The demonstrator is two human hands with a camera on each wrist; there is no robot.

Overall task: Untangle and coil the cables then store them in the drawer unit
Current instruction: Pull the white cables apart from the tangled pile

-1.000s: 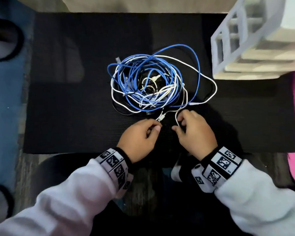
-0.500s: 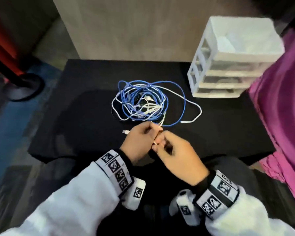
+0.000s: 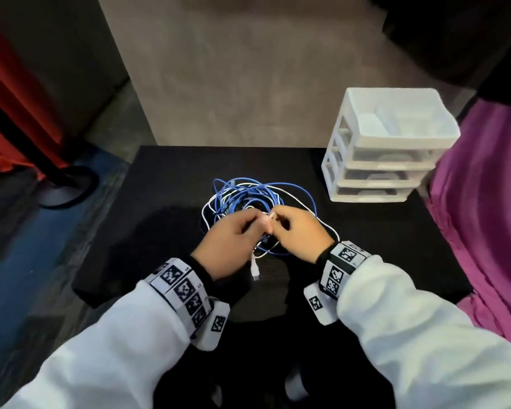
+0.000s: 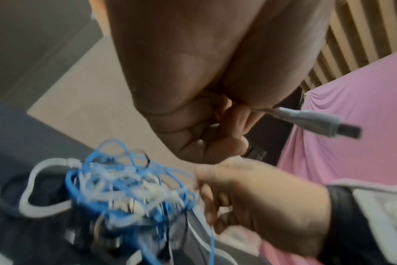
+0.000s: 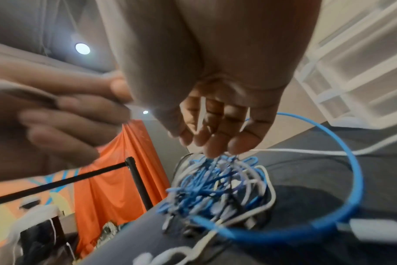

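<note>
A tangle of blue, white and black cables [image 3: 245,199] lies in the middle of the black table [image 3: 165,184]. My left hand [image 3: 233,240] and right hand [image 3: 295,231] meet just above its near side. The left hand pinches a white cable, and the cable's USB plug [image 3: 255,271] hangs below the hand; the same plug [image 4: 315,123] sticks out past the curled fingers in the left wrist view. The right hand's curled fingers hold a white cable strand [image 5: 201,114] over the tangle [image 5: 218,186]. The white drawer unit [image 3: 387,146] stands at the table's back right, drawers closed.
A pink cloth [image 3: 484,216] hangs along the table's right edge. A black stand base [image 3: 65,187] sits on the floor to the left, with a red-orange drape [image 3: 9,93] behind it. A beige wall panel rises behind the table.
Both hands have lifted from the table and come together over the tangle's near side. The white cable's plug end now dangles below my left hand. The head view has pulled back.
</note>
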